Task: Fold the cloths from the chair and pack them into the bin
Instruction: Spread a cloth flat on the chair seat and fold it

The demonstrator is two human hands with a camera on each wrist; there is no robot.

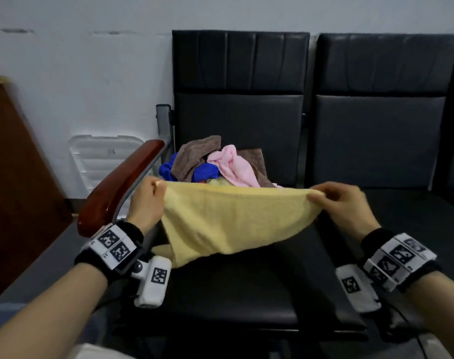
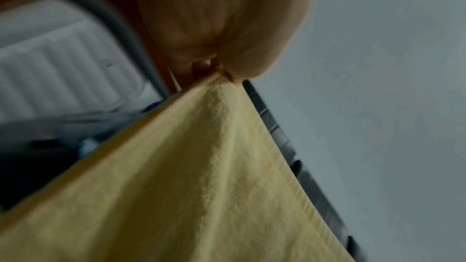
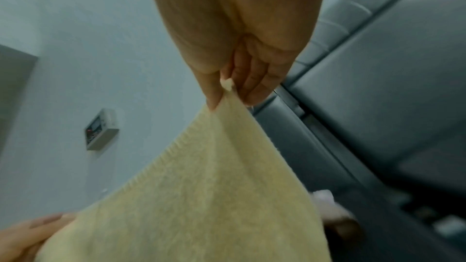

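Both hands up: the left hand (image 1: 146, 196) and right hand (image 1: 341, 200) each pinched a top corner of the yellow cloth (image 1: 226, 218), stretched between them over the chair (image 1: 246, 288); beyond their knuckles lay the cloth pile (image 1: 215, 161).

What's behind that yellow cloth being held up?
Behind the yellow cloth, a pile sits on the chair seat: a brown cloth, a pink cloth and a blue cloth. The pile's lower front is hidden by the held cloth.
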